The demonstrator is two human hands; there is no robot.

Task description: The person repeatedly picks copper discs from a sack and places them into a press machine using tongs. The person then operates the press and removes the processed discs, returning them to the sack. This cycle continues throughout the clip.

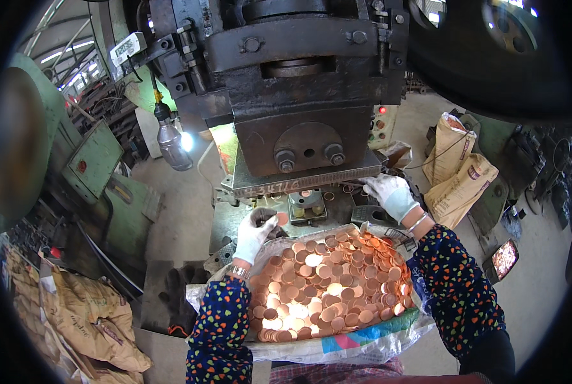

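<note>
A heap of several round copper discs (327, 285) lies in an open white sack (363, 342) on my lap, in front of a dark metal press (299, 96). My left hand (255, 233), in a white glove, holds one copper disc (282, 219) between thumb and fingers just left of the press die (307, 206). My right hand (392, 195), also gloved, rests at the right side of the press bed, fingers curled at the edge under the ram plate; what it grips is unclear.
A work lamp (172, 142) hangs at the left of the press. Brown paper sacks stand at the right (456, 173) and lower left (87, 320). A dark glove (174, 291) lies on a ledge beside my left arm. Green machinery (90, 160) stands left.
</note>
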